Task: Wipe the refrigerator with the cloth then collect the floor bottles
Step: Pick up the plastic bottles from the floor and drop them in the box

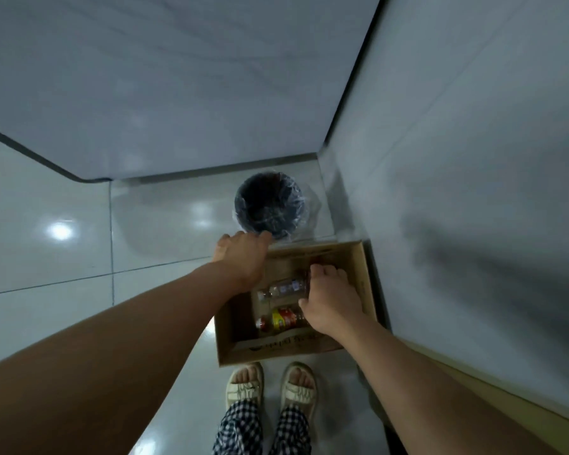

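Observation:
An open cardboard box (367, 284) stands on the floor in front of my feet. Two bottles lie inside it: a clear one (284, 287) and, nearer me, one with a red and yellow label (281, 319). My right hand (330, 303) reaches into the box, fingers curled over the base end of the clear bottle. My left hand (243, 257) hangs over the box's far left corner, fingers pointing toward the bin, holding nothing that I can see. The refrigerator (473, 159) is the pale wall-like surface on the right. No cloth is in view.
A dark round bin (270, 205) lined with a clear bag stands just beyond the box. Glossy pale floor tiles (63, 257) spread to the left. A white cabinet face (178, 77) rises behind the bin. My sandalled feet (271, 385) stand right before the box.

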